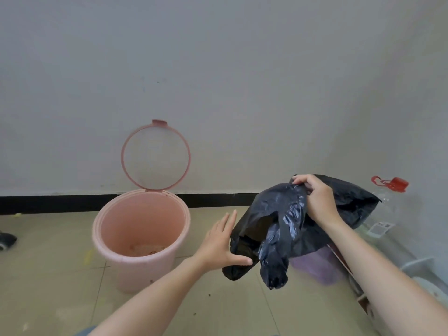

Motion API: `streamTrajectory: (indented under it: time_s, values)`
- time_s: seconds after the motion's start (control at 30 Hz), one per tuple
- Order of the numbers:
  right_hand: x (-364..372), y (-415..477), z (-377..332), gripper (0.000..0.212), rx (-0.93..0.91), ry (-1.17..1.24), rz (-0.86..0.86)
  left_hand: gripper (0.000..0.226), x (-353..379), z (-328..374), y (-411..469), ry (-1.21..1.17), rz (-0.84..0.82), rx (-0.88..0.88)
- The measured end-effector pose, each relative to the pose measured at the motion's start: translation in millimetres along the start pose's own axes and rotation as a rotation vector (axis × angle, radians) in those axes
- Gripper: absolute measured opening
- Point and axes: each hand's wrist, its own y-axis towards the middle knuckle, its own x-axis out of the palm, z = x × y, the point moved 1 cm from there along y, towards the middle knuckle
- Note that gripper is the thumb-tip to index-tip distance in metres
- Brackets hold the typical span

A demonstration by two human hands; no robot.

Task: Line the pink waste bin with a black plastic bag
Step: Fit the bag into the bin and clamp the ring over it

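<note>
A pink waste bin (116, 238) stands on the tiled floor against the wall, its ring-shaped lid (126, 144) flipped up. Some crumbs lie at its bottom and no liner is in it. To its right a crumpled black plastic bag (271, 238) hangs in the air. My right hand (315, 197) pinches the bag's upper edge. My left hand (220, 241) is spread flat with fingers apart, its thumb touching the bag's lower left side.
A clear plastic bottle with a red cap (390, 187) stands at the right by the wall. A purple object (320, 265) lies on the floor behind the bag. White items (417, 270) sit at the lower right. A dark object (6, 241) lies at the left edge.
</note>
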Motion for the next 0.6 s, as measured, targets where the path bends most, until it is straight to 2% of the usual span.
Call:
streamTrajectory:
  time_s: [0.1, 0.17, 0.23, 0.33, 0.43, 0.47, 0.6]
  values:
    - [5, -1, -6, 0.032, -0.093, 0.013, -0.094, 0.118, -9, 10, 4, -0.011, 0.025, 0.099]
    - [9, -2, -8, 0.03, -0.211, -0.079, -0.167, 0.113, -17, 13, 4, -0.039, 0.041, 0.111]
    - [14, -4, -12, 0.024, -0.396, -0.25, -0.269, 0.107, -24, 16, 4, -0.077, 0.074, 0.103]
    - [24, -12, -19, 0.03, -0.793, -0.625, -0.385, 0.097, -33, 12, 3, -0.03, 0.15, 0.061]
    - [30, -15, -22, 0.016, -1.156, -0.84, -0.319, 0.099, -38, -7, 2, 0.017, 0.214, -0.048]
    - [29, -14, -22, 0.018, -1.23, -0.864, -0.294, 0.102, -40, -14, 0, 0.032, 0.222, -0.082]
    - [17, -2, -30, 0.039, -1.319, -0.931, -0.189, 0.108, -43, -32, -7, 0.038, 0.259, -0.132]
